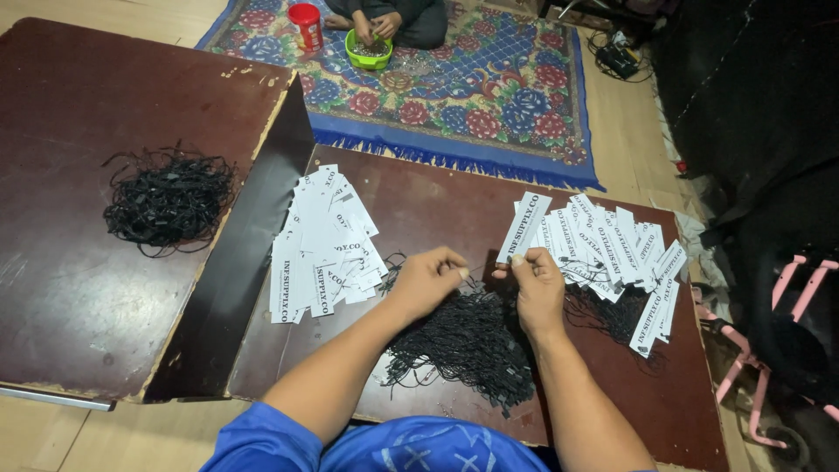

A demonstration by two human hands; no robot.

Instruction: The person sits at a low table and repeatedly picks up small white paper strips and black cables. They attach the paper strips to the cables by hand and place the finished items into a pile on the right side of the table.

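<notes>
My right hand [535, 281] pinches a white paper tag [523, 225] that stands up from the fingers. My left hand [430, 278] is closed on a thin black string [476, 267] stretched toward the tag. Both hands hover above a heap of black strings [468, 343] on the low brown table [419, 203]. A spread of white tags [323, 249] lies to the left of my hands. Another fanned pile of white tags [625, 253] lies to the right.
A second, larger brown board [79, 105] on the left carries another bundle of black strings [168, 199]. Beyond lies a floral rug [498, 96], where another person's hands [376, 24] reach into a green bowl [368, 52] beside a red cup [306, 24]. A pink frame [791, 288] stands at right.
</notes>
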